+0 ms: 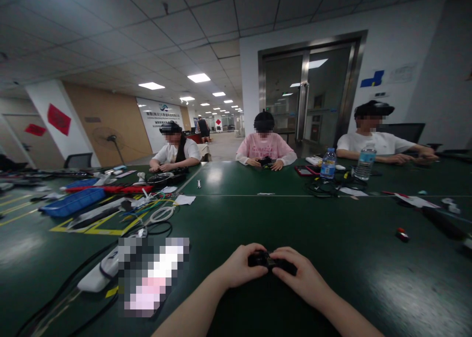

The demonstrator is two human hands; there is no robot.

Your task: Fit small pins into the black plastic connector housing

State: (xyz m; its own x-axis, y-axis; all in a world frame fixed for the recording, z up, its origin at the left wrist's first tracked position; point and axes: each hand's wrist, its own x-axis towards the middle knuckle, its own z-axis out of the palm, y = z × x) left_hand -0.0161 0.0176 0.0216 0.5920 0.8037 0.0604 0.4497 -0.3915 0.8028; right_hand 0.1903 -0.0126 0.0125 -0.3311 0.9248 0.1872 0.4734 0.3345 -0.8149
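Observation:
Near the front of the dark green table point(221, 214), my left hand point(239, 266) and my right hand point(300, 274) meet around a small black object point(271, 262). Thumbs and fingers of both hands pinch it from either side, just above the tabletop. Its exact kind cannot be made out, since the fingers cover much of it. To the left of my hands lies a flat item point(158, 273) whose surface is pixelated.
On the left are a white power strip point(98, 273) with cables, a blue tray point(73, 202) and loose wires. Right of my hands sits a small red-and-black item point(402, 234). Bottles point(328, 164) stand farther back. Three people in headsets sit across the table.

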